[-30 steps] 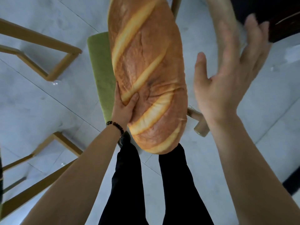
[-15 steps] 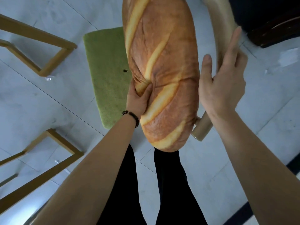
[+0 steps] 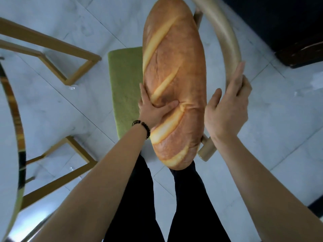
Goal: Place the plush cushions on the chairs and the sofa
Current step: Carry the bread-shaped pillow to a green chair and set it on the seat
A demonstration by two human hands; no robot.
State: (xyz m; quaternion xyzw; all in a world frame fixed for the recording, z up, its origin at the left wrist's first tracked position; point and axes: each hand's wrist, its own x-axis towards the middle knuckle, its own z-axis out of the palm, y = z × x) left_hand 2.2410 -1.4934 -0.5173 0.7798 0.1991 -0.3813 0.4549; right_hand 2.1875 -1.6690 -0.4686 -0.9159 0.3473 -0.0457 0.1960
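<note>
I am pinching the long bread-shaped plush cushion (image 3: 173, 81) in my left hand (image 3: 153, 110) to lower it onto the green-padded wooden chair (image 3: 125, 88); my right hand (image 3: 227, 109) is wrapping the curved backrest (image 3: 225, 41), steadying it.

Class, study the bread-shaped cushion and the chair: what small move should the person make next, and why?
Probably lower the bread-shaped cushion onto the green seat and let go. The left hand grips its side, and it hangs over the seat, while the right hand holds the chair's curved backrest.

Bread cushion (image 3: 174, 81) over the chair seat (image 3: 125, 88), left hand (image 3: 153, 110) on its left side, right hand (image 3: 227, 109) right on the chair's backrest (image 3: 225, 32), table (image 3: 10, 119) far left.
</note>
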